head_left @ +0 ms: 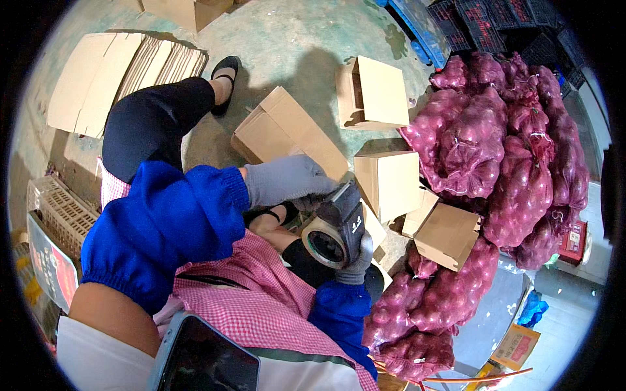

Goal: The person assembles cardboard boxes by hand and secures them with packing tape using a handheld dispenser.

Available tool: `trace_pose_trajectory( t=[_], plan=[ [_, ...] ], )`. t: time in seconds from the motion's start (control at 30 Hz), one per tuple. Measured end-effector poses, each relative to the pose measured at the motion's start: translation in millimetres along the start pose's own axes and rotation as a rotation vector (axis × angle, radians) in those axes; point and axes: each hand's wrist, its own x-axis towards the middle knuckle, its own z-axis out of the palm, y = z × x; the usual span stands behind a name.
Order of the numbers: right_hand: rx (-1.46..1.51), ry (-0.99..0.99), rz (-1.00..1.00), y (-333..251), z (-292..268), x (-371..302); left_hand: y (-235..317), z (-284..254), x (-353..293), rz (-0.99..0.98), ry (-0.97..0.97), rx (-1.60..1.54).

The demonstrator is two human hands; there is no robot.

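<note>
The person's right hand (357, 266), in a gray glove, has its fingers (366, 244) wrapped around a black tape cutter (353, 218) with a fat roll of tape (309, 236) in it. The tape cutter is up in front of the person, near the right knee. The left hand (287, 179), in a gray glove too, is at the top end of the tape cutter. Its fingers are bent, but I cannot tell if they pinch anything. Just past the left hand, a brown box (287, 127) sits on the floor (280, 58). More boxes (391, 186) are to the right, next to big net bags of purple onions (469, 150). Flat cardboard (98, 78) is stacked on the left.
</note>
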Motion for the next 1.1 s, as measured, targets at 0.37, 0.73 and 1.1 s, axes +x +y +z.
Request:
trace_pose_trajectory(
  t=[0.37,0.73,1.1],
  plan=[
    [-0.550,-0.193,0.035,-36.7,39.9,46.5,-34.7,-56.3,20.2,0.313,0.339,0.682],
    [-0.697,-0.066,0.021,-50.4,14.4,98.9,-49.3,-202.1,13.4,0.051,0.852,0.687],
    [-0.865,-0.009,0.098,-29.3,19.8,123.7,-78.6,-209.4,39.5,0.320,0.903,0.618]
  ],
)
